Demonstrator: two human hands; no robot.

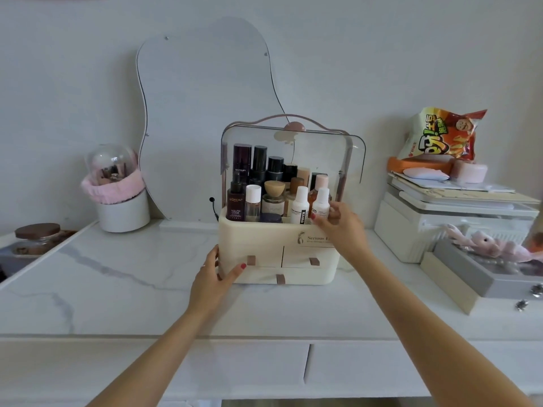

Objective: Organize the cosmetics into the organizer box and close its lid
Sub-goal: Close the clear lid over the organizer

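A cream organizer box (pixel 258 230) with three small drawers stands mid-table, filled with several bottles. Dark bottles (pixel 242 171) stand at the back left, two small white bottles (pixel 300 205) at the front right. Its clear lid (pixel 320 154) is swung partway down over the bottles, its lower edge near the box's rim on the right. My right hand (pixel 340 227) pinches that lower lid edge at the box's front right corner. My left hand (pixel 216 274) presses flat against the box's lower left corner, thumb on its front.
A wavy mirror (pixel 202 92) leans on the wall behind. A white cup with a pink band and glass dome (pixel 117 189) stands left. A brown-lidded jar (pixel 36 236) sits far left. Stacked boxes, a snack bag (pixel 440 133) and a pink plush toy (pixel 493 245) crowd the right.
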